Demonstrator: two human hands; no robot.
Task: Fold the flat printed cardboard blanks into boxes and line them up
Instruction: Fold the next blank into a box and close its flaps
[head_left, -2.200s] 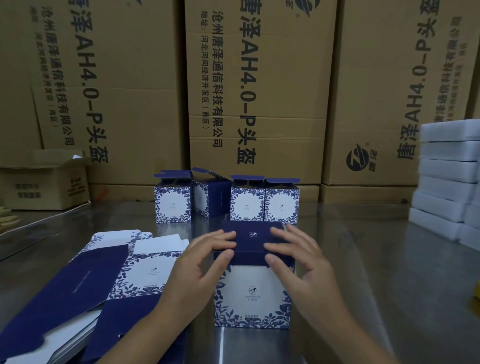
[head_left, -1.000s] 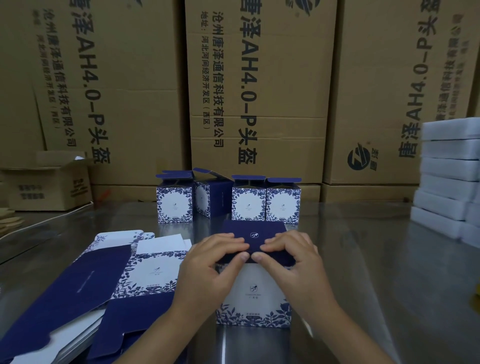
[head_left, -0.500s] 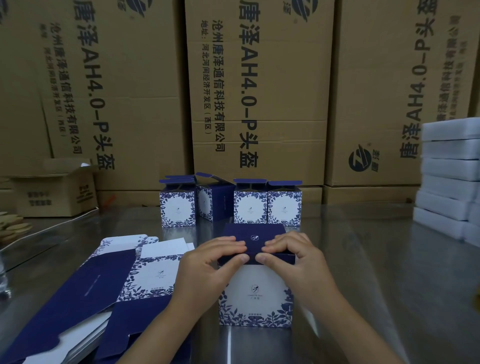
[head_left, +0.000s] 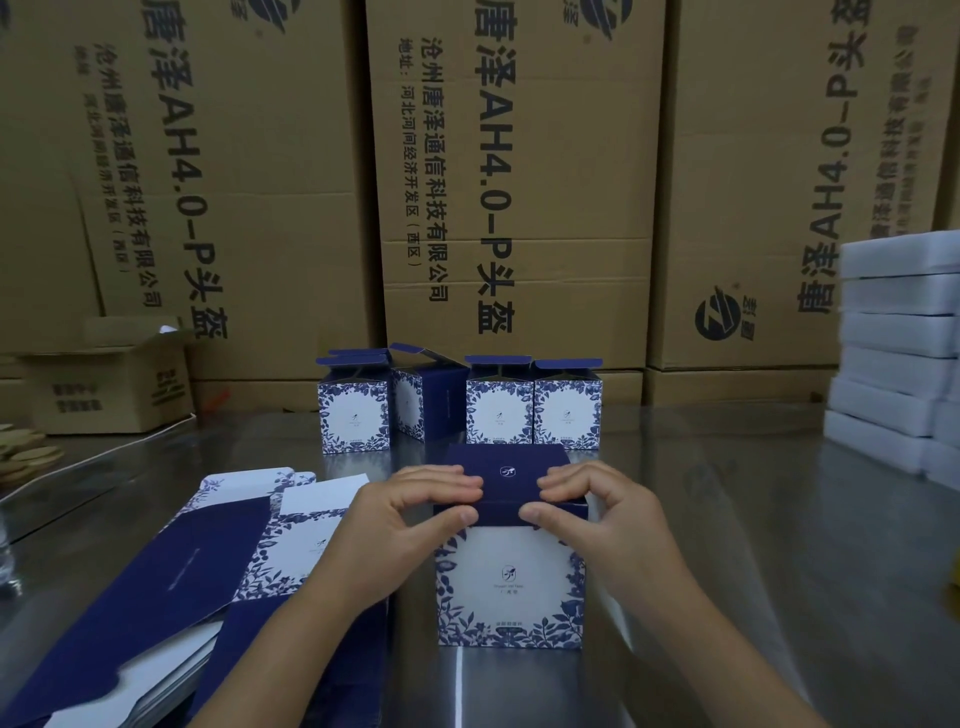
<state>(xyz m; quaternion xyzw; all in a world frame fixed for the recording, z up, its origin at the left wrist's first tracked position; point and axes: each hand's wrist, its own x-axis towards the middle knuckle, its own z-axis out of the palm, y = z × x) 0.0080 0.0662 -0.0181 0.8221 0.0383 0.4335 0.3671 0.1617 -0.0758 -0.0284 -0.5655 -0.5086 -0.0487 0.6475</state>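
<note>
Two hands are working at lower centre, so I'm logging those first. Left hand (head_left: 395, 519) is pinching the front edge of the navy lid flap (head_left: 506, 470), with the fingers lying close together on top and the thumb pressing from the front. Right hand (head_left: 608, 519) is doing the same on the flap's right half, fingers curled and bunched on top, thumb tip against the edge. The two thumbs are sitting apart, not touching.

Lid flap is lying nearly flat over the upright box (head_left: 511, 582), which is standing on the steel table (head_left: 753, 571) at lower centre, its white floral face turning toward me. I'm not managing to tell whether the tuck is fully in.

Flat blanks (head_left: 171, 597) are lying in a loose overlapping pile at lower left, just beside the box and running partly under the left forearm.

Moving back to mid frame, a row of four folded boxes (head_left: 500, 413) is standing with the top flaps open. Second one from the left is sitting turned, showing a navy side.

Small open carton (head_left: 111, 389) is sitting at the left, white slabs (head_left: 893, 353) are stacking up at the right edge, and big printed cartons (head_left: 519, 182) are filling the back.
</note>
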